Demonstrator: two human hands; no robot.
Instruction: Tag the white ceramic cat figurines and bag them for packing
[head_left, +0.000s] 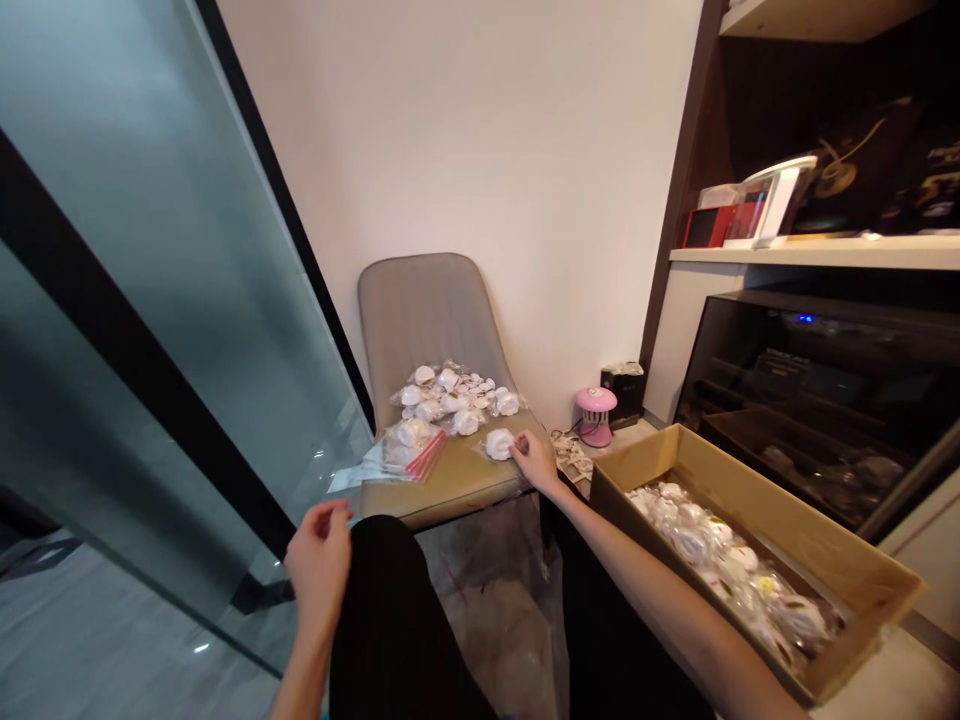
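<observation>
My right hand (535, 462) pinches the right edge of a white rounded piece in a clear wrapper (499, 444), which rests near the front right of the chair seat. My left hand (321, 550) is raised over my left thigh, its fingers curled in and no object visible in them. Further back on the seat (457, 478) lies a pile of similar white wrapped pieces (454, 400). Left of the held piece is a clear zip bag with a red strip (416, 450), with white contents. Flat bluish-clear plastic (356, 475) sticks out past the seat's left edge.
To my right, a cardboard box (840, 535) holds many wrapped white pieces (720, 550). A clear plastic bag (495, 610) hangs between my legs below the seat. A pink lamp-like device (596, 415) and cables stand by the wall. Glass panels (180, 250) border the left.
</observation>
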